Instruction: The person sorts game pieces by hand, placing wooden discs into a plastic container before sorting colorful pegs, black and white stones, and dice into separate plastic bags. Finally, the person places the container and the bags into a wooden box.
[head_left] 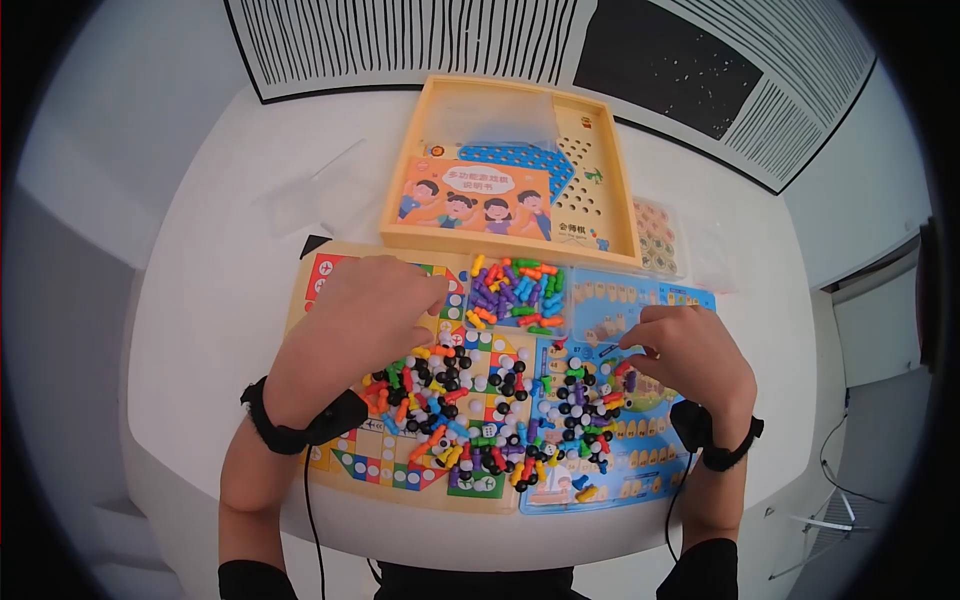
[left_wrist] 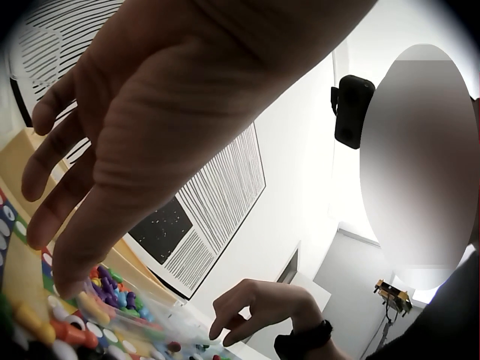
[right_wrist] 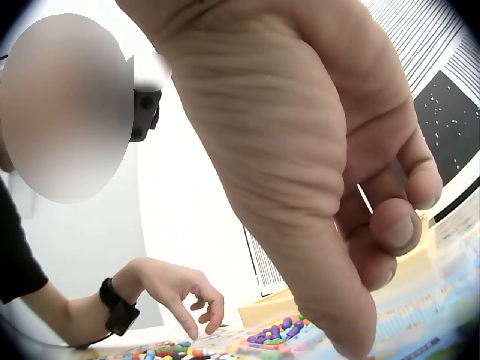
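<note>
My left hand [head_left: 365, 305] hovers over the left game board [head_left: 345, 450], fingers loosely bent and spread. Its thumb reaches down beside a yellow-orange peg [left_wrist: 94, 306] at the edge of the pile. No piece shows in its grasp. Over the blue board [head_left: 650, 470], my right hand [head_left: 700, 350] hangs with the thumb [right_wrist: 330, 307] extended and the other fingers loosely curled, nothing between them. Below and between both hands lie mixed coloured pegs, black and white pieces [head_left: 430, 390] and a white die [head_left: 489, 431]. Behind them a clear box [head_left: 568, 305] holds several coloured pegs.
A wooden tray [head_left: 632, 225] at the back holds an orange booklet [head_left: 475, 200] and a blue perforated board [head_left: 510, 155]. Round wooden pieces [head_left: 655, 235] in clear packaging lie right of it. Clear plastic [head_left: 320, 185] rests on the white table [head_left: 200, 330].
</note>
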